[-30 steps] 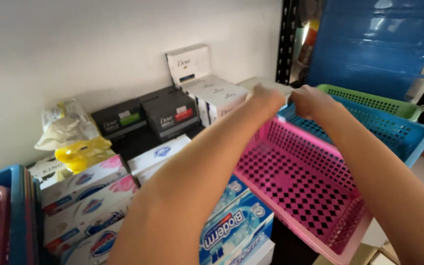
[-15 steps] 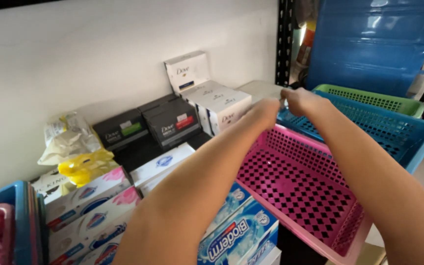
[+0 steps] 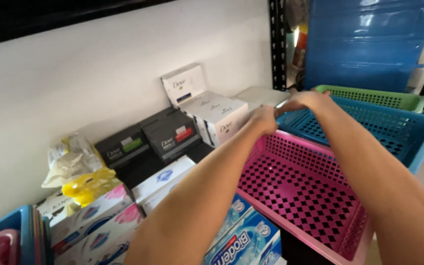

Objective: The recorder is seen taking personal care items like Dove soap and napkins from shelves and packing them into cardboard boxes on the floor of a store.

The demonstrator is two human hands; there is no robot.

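Both my forearms reach forward over a pink perforated basket (image 3: pixel 300 196). My left hand (image 3: pixel 265 119) is curled at the basket's far rim, with its fingers hidden behind the knuckles. My right hand (image 3: pixel 306 100) is just beyond it, at the near corner of a blue basket (image 3: pixel 408 132). Its fingertips pinch the edge of a pale flat box (image 3: pixel 262 94) that lies at the back of the shelf. Beside the hands stands a stack of white soap boxes (image 3: pixel 219 115), and one more white box (image 3: pixel 182 83) leans on the wall.
Dark soap boxes (image 3: pixel 165 137) sit left of the white ones. A yellow and clear packet (image 3: pixel 82 179) lies on pink-and-white cartons (image 3: pixel 94 223). Blue toothpaste boxes (image 3: pixel 244 243) are near me. A green basket (image 3: pixel 369 97), stacked blue bins (image 3: pixel 369 44) and a black rack post (image 3: pixel 277 44) stand to the right.
My hands, which were pressed together over the pink basket's far edge, have parted a little, the right one moving toward the blue basket's corner. The view has tilted slightly.
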